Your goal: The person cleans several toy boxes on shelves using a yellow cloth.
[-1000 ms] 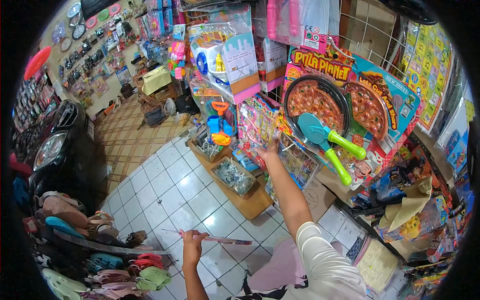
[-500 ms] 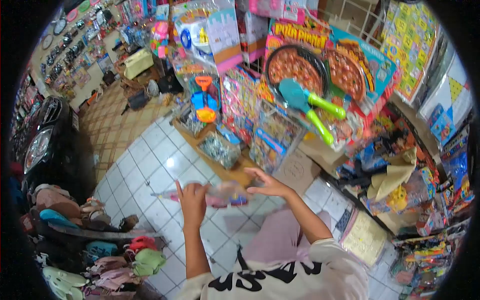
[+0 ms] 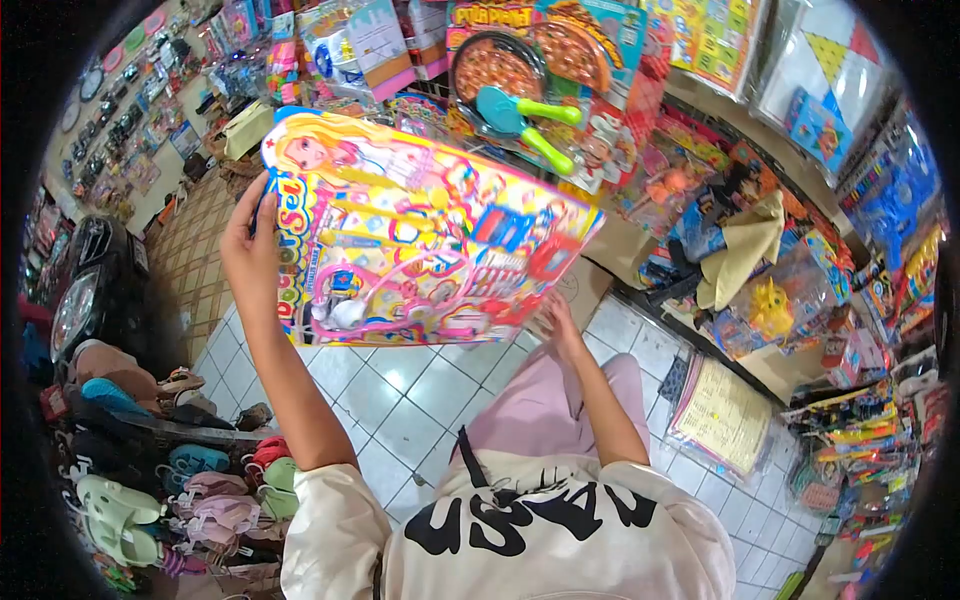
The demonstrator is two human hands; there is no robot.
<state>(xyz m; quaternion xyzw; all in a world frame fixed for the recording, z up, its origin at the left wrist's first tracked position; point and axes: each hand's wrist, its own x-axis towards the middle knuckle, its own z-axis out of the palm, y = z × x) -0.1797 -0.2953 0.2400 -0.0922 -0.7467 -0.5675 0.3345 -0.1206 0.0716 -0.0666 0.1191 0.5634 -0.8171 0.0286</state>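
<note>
I hold a flat toy pack (image 3: 420,245) up in front of me, a bright card with a cartoon blonde girl and the words "Doctor Set" under clear plastic. My left hand (image 3: 250,250) grips its left edge, thumb over the front. My right hand (image 3: 558,318) holds the lower right edge from below and is mostly hidden behind the pack. The card faces me and tilts down to the right.
Hanging toy packs fill the wall ahead, among them a Pizza Planet set (image 3: 530,70). A cardboard box (image 3: 585,285) and more packs (image 3: 722,412) lie on the white tiled floor (image 3: 400,400). Sandals fill a rack (image 3: 150,470) at the left, beside a black motorbike (image 3: 85,290).
My right hand came down from the hanging packs to the pack held by my left hand. Both hands then raised it and turned its printed face toward me.
</note>
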